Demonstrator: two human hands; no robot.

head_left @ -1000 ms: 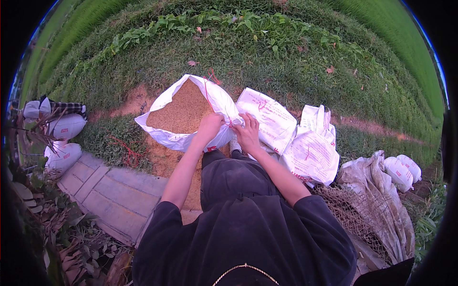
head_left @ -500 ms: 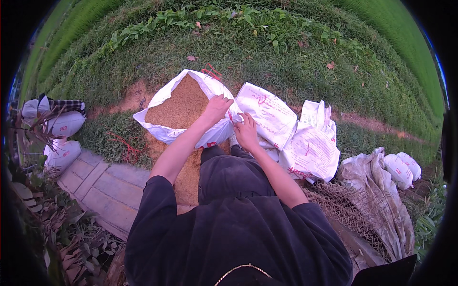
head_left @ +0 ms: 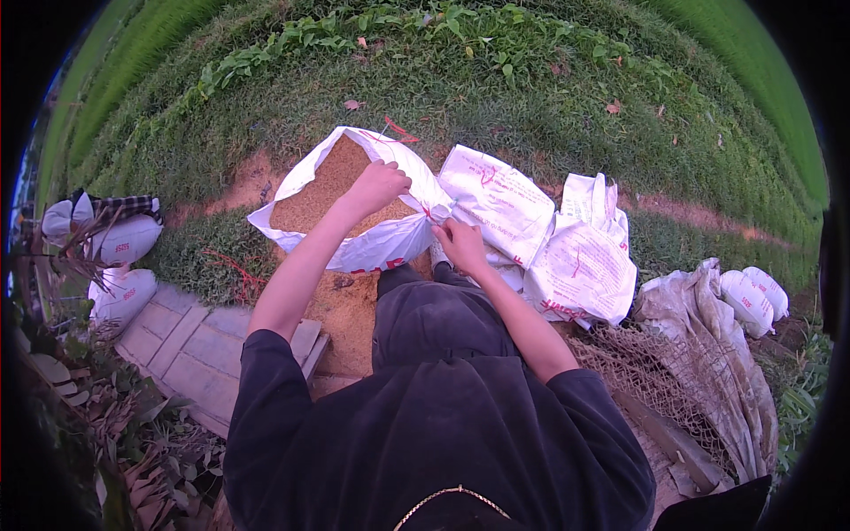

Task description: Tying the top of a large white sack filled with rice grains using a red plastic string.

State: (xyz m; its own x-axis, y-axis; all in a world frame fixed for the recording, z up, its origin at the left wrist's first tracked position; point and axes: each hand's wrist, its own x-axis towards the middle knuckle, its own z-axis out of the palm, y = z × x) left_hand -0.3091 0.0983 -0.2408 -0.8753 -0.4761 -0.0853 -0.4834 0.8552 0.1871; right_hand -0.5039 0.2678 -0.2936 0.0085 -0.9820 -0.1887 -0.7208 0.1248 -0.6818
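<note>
A white woven sack (head_left: 354,257) stands wide-mouthed in front of me, filled with a brown, grainy material (head_left: 332,190). Its right corner is bunched together, with a bit of red string (head_left: 428,212) around it. My right hand (head_left: 462,245) pinches just below that bunched corner, fingers closed. Above the sack's mouth, my left hand (head_left: 379,184) is raised with its fingers curled shut; what they hold, if anything, is hidden. A loose red string (head_left: 402,131) hangs at the sack's far rim.
White printed sacks (head_left: 496,199) lie to the right, beside a net (head_left: 664,376) and a dirty tarp (head_left: 708,345). More filled sacks (head_left: 124,296) stand at the left near grey boards (head_left: 190,341). Spilled grain (head_left: 341,327) covers ground by my legs. Grass (head_left: 531,106) stretches beyond.
My left hand has moved away from the bunched corner, up and left over the sack's mouth. My right hand stays at the corner, slightly lower.
</note>
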